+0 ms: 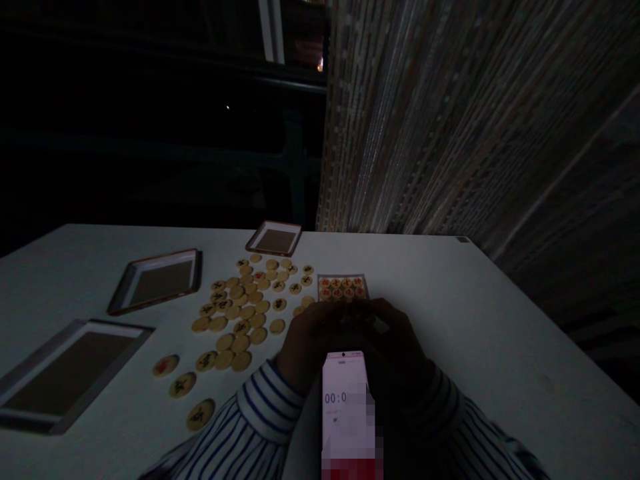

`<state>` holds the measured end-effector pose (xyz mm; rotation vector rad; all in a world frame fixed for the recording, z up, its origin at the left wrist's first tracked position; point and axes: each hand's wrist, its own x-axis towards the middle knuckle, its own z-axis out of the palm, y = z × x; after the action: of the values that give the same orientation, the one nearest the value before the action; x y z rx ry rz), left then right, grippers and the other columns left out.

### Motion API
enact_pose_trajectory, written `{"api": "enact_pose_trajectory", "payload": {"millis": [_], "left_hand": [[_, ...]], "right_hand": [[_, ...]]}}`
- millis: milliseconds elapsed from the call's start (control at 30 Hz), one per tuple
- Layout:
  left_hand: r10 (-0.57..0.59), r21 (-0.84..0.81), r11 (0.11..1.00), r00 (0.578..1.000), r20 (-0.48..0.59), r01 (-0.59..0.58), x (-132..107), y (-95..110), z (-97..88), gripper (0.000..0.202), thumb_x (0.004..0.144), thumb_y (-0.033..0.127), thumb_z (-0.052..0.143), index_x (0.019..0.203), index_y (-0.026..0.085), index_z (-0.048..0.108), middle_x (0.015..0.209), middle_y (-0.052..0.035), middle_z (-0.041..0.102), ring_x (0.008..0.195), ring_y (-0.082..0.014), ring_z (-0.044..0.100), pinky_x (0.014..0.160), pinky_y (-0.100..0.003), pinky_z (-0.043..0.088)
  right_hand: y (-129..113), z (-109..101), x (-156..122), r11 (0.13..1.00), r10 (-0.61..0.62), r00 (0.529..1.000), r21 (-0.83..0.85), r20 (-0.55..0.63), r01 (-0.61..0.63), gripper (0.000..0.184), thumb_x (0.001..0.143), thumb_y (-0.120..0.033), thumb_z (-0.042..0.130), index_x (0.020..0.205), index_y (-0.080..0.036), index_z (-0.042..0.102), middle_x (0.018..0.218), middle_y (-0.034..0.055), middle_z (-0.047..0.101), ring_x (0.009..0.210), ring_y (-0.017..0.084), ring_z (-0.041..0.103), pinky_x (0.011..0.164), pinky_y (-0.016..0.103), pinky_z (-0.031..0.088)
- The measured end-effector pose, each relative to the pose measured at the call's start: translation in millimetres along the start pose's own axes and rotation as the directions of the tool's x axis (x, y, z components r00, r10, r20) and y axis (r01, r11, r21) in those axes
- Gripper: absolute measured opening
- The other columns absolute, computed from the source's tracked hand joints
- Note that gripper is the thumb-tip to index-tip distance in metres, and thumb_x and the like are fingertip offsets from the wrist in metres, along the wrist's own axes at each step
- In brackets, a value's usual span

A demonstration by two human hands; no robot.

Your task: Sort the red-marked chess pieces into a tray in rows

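A shallow box (367, 285) holds rows of Chinese chess pieces (347, 283) with red characters. Both hands bend over its near part and cover it. My left hand (310, 337) comes from the left with its fingers curled inward. From the other side, my right hand (397, 337) reaches in, fingers bent, its tips close to those of the left. Deep shadow hides what the fingertips hold or touch. Between my forearms lies a lit phone (347, 407) showing a timer. Loose Chinese chess pieces (241, 327) are scattered left of my left hand, some with characters showing, others plain side up.
Three more shallow trays stand on the white table (500, 347): one tray (274, 239) at the back, another tray (156, 280) at the left, and a larger tray (70, 373) at the near left. A string curtain (400, 120) hangs behind the table. The room is dark.
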<state>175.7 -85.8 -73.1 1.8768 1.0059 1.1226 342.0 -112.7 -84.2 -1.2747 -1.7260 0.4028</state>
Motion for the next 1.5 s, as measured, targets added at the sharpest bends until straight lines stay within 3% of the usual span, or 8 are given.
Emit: {"api": "enact_pose_trajectory", "payload": {"millis": [300, 600, 767, 967, 1200, 1500], "left_hand": [[0.035, 0.013, 0.999, 0.999, 0.033, -0.036, -2, -1, 1.2, 0.025, 0.084, 0.024, 0.047, 0.102, 0.02, 0.063, 0.097, -0.0058, 0.068, 0.092, -0.0183, 0.061, 0.084, -0.034, 0.049], [0.15, 0.364, 0.925, 0.985, -0.085, -0.109, -2, -14, -6.5, 0.024, 0.085, 0.024, 0.044, 0.101, 0.018, 0.061, 0.095, -0.0067, 0.066, 0.089, -0.0185, 0.06, 0.081, -0.035, 0.05], [0.161, 0.493, 0.865, 0.983, -0.089, -0.097, -2, -25, -8.6, 0.024, 0.085, 0.023, 0.042, 0.099, 0.017, 0.061, 0.094, -0.007, 0.066, 0.09, -0.0194, 0.059, 0.081, -0.036, 0.049], [0.113, 0.521, 0.852, 0.991, -0.073, -0.059, -2, -29, -6.6, 0.026, 0.085, 0.022, 0.039, 0.099, 0.017, 0.06, 0.098, -0.0076, 0.064, 0.092, -0.0194, 0.059, 0.082, -0.035, 0.05], [0.032, 0.514, 0.858, 0.999, -0.043, -0.005, -3, -33, -3.7, 0.029, 0.084, 0.02, 0.039, 0.104, 0.013, 0.059, 0.105, -0.01, 0.062, 0.1, -0.02, 0.058, 0.089, -0.036, 0.048], [0.054, 0.471, 0.882, 0.998, -0.045, -0.027, -5, -37, -3.0, 0.028, 0.084, 0.018, 0.039, 0.103, 0.015, 0.06, 0.105, -0.0098, 0.063, 0.1, -0.0202, 0.058, 0.088, -0.039, 0.049]], "right_hand": [[-2, -1, 2, 0.971, -0.116, 0.992, -0.216, -0.042, 0.104, 0.018, 0.08, -0.022, 0.055, 0.096, -0.022, 0.063, 0.082, 0.0046, 0.067, 0.076, 0.017, 0.06, 0.067, 0.033, 0.048], [11, -7, 0, 0.916, -0.183, 0.983, -0.37, -0.034, 0.158, 0.022, 0.079, -0.021, 0.054, 0.1, -0.018, 0.06, 0.081, 0.0054, 0.066, 0.076, 0.017, 0.058, 0.069, 0.034, 0.046], [20, -14, 3, 0.896, -0.161, 0.986, -0.425, -0.039, 0.13, 0.024, 0.079, -0.024, 0.055, 0.101, -0.017, 0.06, 0.078, 0.0051, 0.066, 0.073, 0.018, 0.059, 0.069, 0.035, 0.045], [25, -27, 6, 0.911, -0.073, 0.997, -0.408, 0.0, 0.066, 0.026, 0.078, -0.029, 0.057, 0.102, -0.02, 0.06, 0.089, 0.0068, 0.066, 0.077, 0.019, 0.06, 0.071, 0.037, 0.046], [37, -28, 7, 0.953, -0.091, 0.995, -0.285, 0.049, 0.101, 0.021, 0.077, -0.028, 0.059, 0.097, -0.021, 0.061, 0.096, 0.0079, 0.063, 0.09, 0.021, 0.057, 0.078, 0.039, 0.048], [46, -25, 5, 0.949, -0.052, 0.993, -0.303, 0.106, 0.082, 0.019, 0.076, -0.026, 0.061, 0.094, -0.022, 0.063, 0.099, 0.0083, 0.062, 0.092, 0.021, 0.057, 0.078, 0.041, 0.049]]}}
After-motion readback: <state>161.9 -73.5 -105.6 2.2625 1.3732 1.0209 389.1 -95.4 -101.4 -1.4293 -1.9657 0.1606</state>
